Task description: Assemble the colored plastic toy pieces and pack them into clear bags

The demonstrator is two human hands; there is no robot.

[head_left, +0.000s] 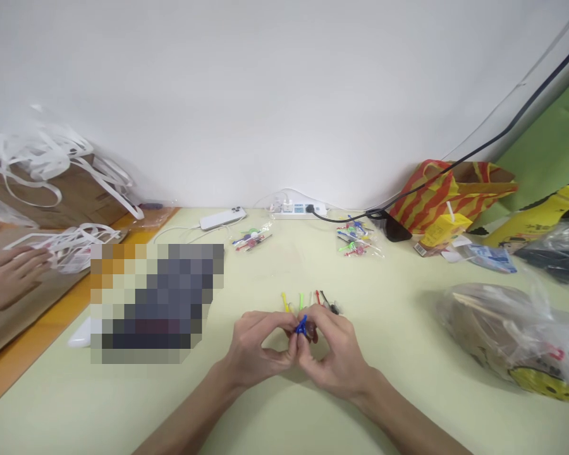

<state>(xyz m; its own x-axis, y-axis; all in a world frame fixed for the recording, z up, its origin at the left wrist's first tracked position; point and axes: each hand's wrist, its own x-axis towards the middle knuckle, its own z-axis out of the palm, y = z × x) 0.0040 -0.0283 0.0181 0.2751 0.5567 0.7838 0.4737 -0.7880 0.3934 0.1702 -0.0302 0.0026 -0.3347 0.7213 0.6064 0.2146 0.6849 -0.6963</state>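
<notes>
Both my hands meet at the middle of the table, fingertips pinched on a small blue plastic piece (302, 327). My left hand (260, 346) grips it from the left with thumb and forefinger. From the other side, my right hand (330, 349) has its thumb and fingers closed on the same piece. Just beyond my fingers lie small coloured plastic pieces: a yellow one (285, 301), a green one (301, 299), a red one (318, 297) and a black one (332, 305). My fingers partly cover these.
Bagged coloured pieces lie at back left (252, 239) and back right (358, 239). Behind are a white phone (222, 218) and a power strip (298, 210). A wrapped package (507, 338) and a juice carton (442, 235) stand right. Another person's hand (12, 278) rests on cardboard at left.
</notes>
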